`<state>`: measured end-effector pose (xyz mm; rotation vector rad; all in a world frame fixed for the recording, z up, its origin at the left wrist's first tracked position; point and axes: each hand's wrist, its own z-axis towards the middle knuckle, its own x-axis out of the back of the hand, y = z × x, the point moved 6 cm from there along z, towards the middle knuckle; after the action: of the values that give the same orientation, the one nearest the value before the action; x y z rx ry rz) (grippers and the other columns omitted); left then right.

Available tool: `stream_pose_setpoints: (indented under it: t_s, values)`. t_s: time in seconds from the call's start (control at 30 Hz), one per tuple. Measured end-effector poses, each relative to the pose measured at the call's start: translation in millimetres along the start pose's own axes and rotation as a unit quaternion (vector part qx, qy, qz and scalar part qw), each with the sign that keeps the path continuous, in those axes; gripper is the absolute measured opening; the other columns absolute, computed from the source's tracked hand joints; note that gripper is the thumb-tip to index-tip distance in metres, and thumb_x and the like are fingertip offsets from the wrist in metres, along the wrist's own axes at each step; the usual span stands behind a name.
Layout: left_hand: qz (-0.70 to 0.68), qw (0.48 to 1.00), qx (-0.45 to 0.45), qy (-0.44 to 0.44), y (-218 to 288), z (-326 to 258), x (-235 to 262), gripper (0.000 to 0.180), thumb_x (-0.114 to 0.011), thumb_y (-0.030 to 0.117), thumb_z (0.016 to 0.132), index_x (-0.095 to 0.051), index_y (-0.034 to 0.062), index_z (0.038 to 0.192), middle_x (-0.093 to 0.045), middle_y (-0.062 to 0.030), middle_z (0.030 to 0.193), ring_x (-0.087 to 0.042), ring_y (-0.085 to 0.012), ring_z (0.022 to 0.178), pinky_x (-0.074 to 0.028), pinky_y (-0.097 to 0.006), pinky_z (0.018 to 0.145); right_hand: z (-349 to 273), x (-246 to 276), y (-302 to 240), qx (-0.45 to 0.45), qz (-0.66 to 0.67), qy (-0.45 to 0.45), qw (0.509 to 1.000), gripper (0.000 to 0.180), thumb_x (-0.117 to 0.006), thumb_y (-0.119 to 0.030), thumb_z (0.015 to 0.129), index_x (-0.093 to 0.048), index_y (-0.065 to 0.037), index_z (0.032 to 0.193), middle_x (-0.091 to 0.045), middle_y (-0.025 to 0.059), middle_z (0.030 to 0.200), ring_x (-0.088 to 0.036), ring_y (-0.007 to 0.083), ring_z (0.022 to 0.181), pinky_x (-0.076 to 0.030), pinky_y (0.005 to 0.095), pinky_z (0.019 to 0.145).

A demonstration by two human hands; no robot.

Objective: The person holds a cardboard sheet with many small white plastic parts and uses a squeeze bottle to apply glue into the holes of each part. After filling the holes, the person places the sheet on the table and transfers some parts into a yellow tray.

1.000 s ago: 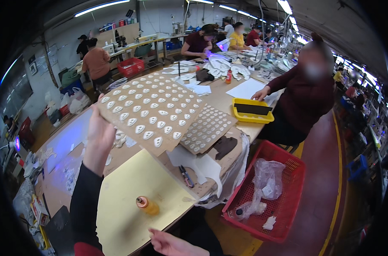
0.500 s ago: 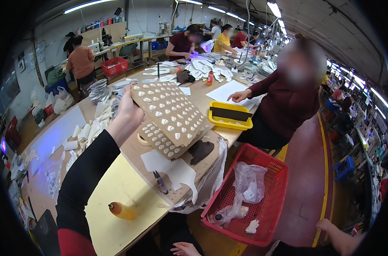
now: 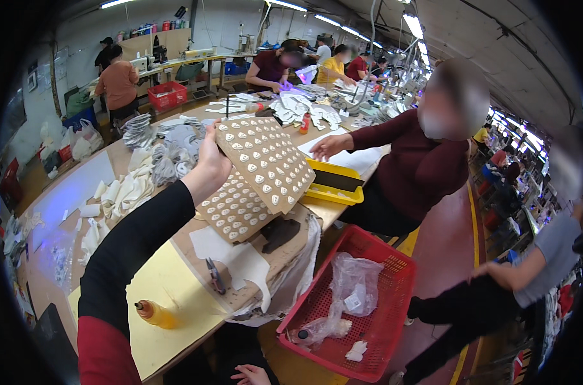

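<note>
My left hand [image 3: 213, 160] is closed on the far left edge of a brown board [image 3: 258, 156] set with rows of small white, rounded-triangular pieces. It holds the board tilted above the table. Partly beneath lies a second brown board [image 3: 230, 208] with similar pieces. My right hand [image 3: 251, 375] rests low at the bottom edge, its visible fingers stretched out and holding nothing. On the table nearby are a dark cloth scrap [image 3: 280, 234], a white cut piece [image 3: 240, 260], thread snips [image 3: 215, 276] and a bottle of amber liquid [image 3: 156, 315] on a yellow sheet [image 3: 192, 308].
A co-worker in dark red stands at the right, one hand near a yellow tray [image 3: 333, 194]. A red crate [image 3: 394, 301] with clear plastic bags stands beside the table. Pale fabric pieces [image 3: 131, 192] lie at the left. Another person is in the aisle at the far right.
My left hand has carried the upper board rightward, uncovering more of the lower one. The co-worker's hand has come nearer the yellow tray. A person shows more fully at the right.
</note>
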<state>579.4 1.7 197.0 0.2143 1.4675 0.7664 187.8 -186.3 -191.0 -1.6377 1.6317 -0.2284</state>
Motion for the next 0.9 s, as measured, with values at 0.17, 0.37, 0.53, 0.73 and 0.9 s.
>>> stream_pose_setpoints:
  t_s: [0.17,0.37,0.53,0.73,0.9]
  values:
    - [-0.002,1.0,0.009,-0.009,-22,17,-1,0.035,-0.025,0.035,0.096,-0.039,0.0132,0.119,-0.043,-0.0101,0.123,-0.043,-0.0256,0.113,-0.034,-0.042,0.097,-4,2,-3,-0.001,0.012,-0.001,1.0,0.023,-0.055,-0.022,0.084,-0.059,-0.002,0.095,-0.065,0.0143,0.073,-0.056,0.0128,0.045,-0.043,0.0195,0.042]
    - [-0.008,1.0,0.027,-0.01,-33,25,-10,0.035,-0.025,0.034,0.096,-0.039,0.0119,0.12,-0.043,-0.011,0.124,-0.042,-0.0258,0.115,-0.034,-0.043,0.098,-3,7,-3,-0.011,-0.005,0.02,1.0,0.023,-0.056,-0.022,0.083,-0.06,-0.002,0.093,-0.065,0.0144,0.072,-0.055,0.0124,0.044,-0.044,0.02,0.042]
    - [0.062,0.993,0.087,-0.04,-23,34,-17,0.037,-0.025,0.032,0.096,-0.033,0.0097,0.124,-0.036,-0.0116,0.128,-0.041,-0.0262,0.116,-0.035,-0.043,0.099,0,10,2,-0.014,0.014,0.03,0.999,0.022,-0.055,-0.021,0.083,-0.059,-0.002,0.093,-0.065,0.014,0.071,-0.055,0.0121,0.044,-0.044,0.0201,0.042]
    - [0.319,0.924,0.193,-0.082,-33,13,10,0.071,-0.037,0.053,0.087,-0.009,0.0124,0.139,-0.025,-0.0107,0.137,-0.019,-0.0248,0.129,-0.014,-0.049,0.104,-9,12,-14,0.0,0.007,0.015,1.0,0.021,-0.054,-0.021,0.084,-0.058,-0.003,0.093,-0.065,0.0133,0.072,-0.054,0.0119,0.044,-0.044,0.0201,0.043]
    - [0.403,0.834,0.329,0.184,-27,-16,134,0.055,-0.037,0.038,0.09,-0.018,0.0094,0.133,-0.025,-0.0082,0.135,-0.025,-0.027,0.125,-0.022,-0.047,0.101,-3,12,-1,-0.023,0.023,0.017,0.999,0.021,-0.052,-0.021,0.086,-0.057,-0.002,0.095,-0.065,0.0141,0.073,-0.054,0.0118,0.044,-0.043,0.0191,0.041]
